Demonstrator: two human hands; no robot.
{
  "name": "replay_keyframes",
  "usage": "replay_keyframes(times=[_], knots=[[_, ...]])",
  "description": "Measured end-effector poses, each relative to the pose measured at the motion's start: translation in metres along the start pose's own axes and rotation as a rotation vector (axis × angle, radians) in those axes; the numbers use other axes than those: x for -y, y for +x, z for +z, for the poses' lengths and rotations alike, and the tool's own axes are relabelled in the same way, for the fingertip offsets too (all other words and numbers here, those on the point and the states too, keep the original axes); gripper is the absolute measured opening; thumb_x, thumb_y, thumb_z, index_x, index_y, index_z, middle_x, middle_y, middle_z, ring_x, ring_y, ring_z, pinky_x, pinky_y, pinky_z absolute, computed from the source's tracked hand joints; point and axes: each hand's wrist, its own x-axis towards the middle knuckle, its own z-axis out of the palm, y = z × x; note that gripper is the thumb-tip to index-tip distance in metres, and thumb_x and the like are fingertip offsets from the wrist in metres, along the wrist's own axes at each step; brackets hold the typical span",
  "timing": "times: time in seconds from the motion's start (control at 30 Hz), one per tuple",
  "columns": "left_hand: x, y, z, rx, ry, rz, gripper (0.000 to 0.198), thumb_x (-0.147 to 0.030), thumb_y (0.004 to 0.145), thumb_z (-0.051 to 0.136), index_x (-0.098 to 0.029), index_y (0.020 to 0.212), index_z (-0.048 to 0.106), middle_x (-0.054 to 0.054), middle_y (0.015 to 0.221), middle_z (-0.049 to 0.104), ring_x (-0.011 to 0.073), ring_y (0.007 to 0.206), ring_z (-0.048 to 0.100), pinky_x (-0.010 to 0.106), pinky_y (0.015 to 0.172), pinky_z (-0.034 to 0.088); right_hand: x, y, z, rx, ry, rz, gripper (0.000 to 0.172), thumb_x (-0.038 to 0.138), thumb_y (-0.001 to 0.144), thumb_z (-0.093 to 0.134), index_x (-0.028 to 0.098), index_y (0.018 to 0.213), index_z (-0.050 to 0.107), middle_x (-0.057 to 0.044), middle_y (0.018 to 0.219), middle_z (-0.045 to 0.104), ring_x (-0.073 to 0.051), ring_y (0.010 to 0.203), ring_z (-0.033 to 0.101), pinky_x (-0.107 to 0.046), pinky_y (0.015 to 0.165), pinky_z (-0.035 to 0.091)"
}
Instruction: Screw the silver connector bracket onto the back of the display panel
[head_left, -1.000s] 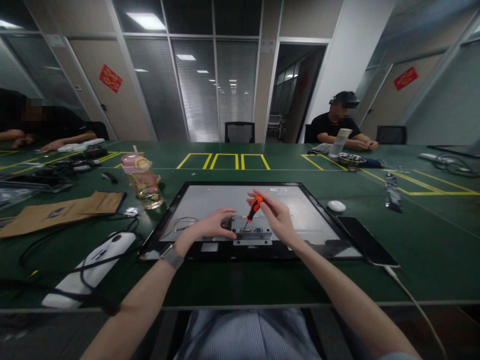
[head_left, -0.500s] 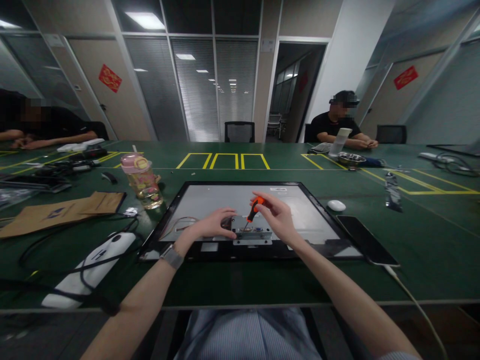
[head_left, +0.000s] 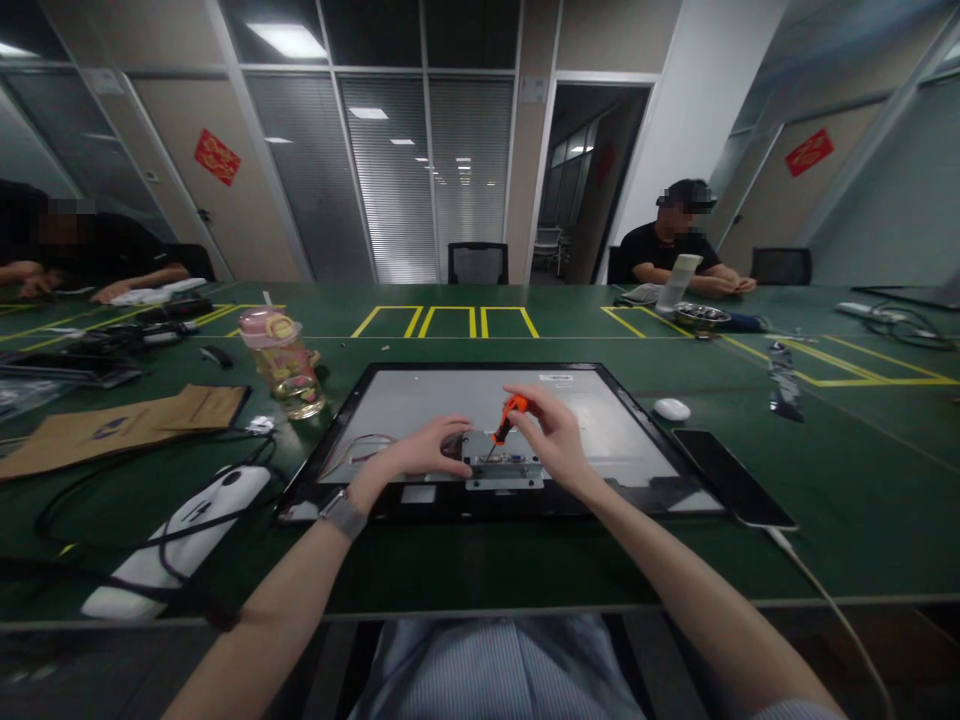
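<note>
My right hand (head_left: 553, 425) is closed on an orange and black screwdriver (head_left: 511, 418). The screwdriver leans, its thin shaft pointing down and left at a metal bracket (head_left: 504, 483) with connectors along it. My left hand (head_left: 435, 447) grips the bracket's left side, thumb in front and fingers behind. A dark part beneath that hand is mostly hidden. Under both hands a flat display panel (head_left: 622, 420) with a black frame and grey back lies on the table. Thin wires (head_left: 358, 450) run across the panel to the left of my left hand.
Left of the panel are a pink-lidded bottle (head_left: 281, 365), a brown paper bag (head_left: 127, 425) and a white power strip (head_left: 180, 540) with black cables. A phone (head_left: 735, 480) on a white cable and a white case (head_left: 672, 409) lie right. People sit across the green table (head_left: 480, 570).
Both my hands and the screwdriver stay almost in place, the screwdriver's handle turning slightly at most. At the far left, another person's hand has shifted along the table.
</note>
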Motion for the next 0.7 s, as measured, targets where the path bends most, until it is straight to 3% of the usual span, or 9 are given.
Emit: replay_keyframes(times=[0.17,0.27,0.4,0.53,0.7], knots=[[0.001,0.0,0.0,0.01,-0.006,0.008,0.077,-0.056,0.065,0.072,-0.026,0.132,0.049,0.007,0.145,0.038,0.0281,0.134,0.034,0.041,0.112,0.027,-0.002,0.002,-0.001,-0.077,0.001,-0.01,0.009,0.028,0.081,0.066,0.024,0.089,0.067,-0.003,0.086,0.056,-0.017,0.081,0.056,-0.032,0.073,0.048],[0.0,0.0,0.0,0.016,-0.002,-0.013,0.078,-0.057,0.065,0.072,-0.025,0.132,0.049,0.007,0.146,0.037,0.0281,0.135,0.033,0.041,0.112,0.027,0.003,0.004,-0.004,-0.019,0.062,0.063,0.017,0.033,0.088,0.056,0.024,0.097,0.068,-0.004,0.089,0.059,-0.017,0.083,0.059,-0.032,0.074,0.049],[0.0,0.0,0.0,0.016,0.018,-0.031,0.079,-0.058,0.065,0.072,-0.024,0.133,0.048,0.008,0.148,0.035,0.029,0.136,0.031,0.04,0.112,0.027,0.001,0.007,-0.006,0.104,0.236,0.146,0.028,0.035,0.093,0.047,0.026,0.116,0.061,-0.005,0.096,0.066,-0.018,0.092,0.063,-0.038,0.088,0.048],[0.001,0.001,0.0,0.013,0.034,-0.022,0.079,-0.058,0.065,0.072,-0.025,0.133,0.048,0.008,0.147,0.037,0.0287,0.137,0.031,0.04,0.113,0.025,-0.006,0.007,-0.007,0.108,0.358,0.195,0.022,0.036,0.091,0.051,0.026,0.105,0.065,-0.005,0.103,0.065,-0.02,0.1,0.06,-0.04,0.093,0.046],[0.001,0.0,0.001,-0.002,0.02,-0.01,0.078,-0.058,0.065,0.072,-0.025,0.132,0.049,0.008,0.147,0.038,0.0281,0.135,0.034,0.038,0.112,0.027,-0.006,0.006,-0.008,0.088,0.287,0.216,0.023,0.034,0.085,0.06,0.027,0.107,0.065,-0.004,0.099,0.063,-0.017,0.09,0.061,-0.035,0.086,0.049]])
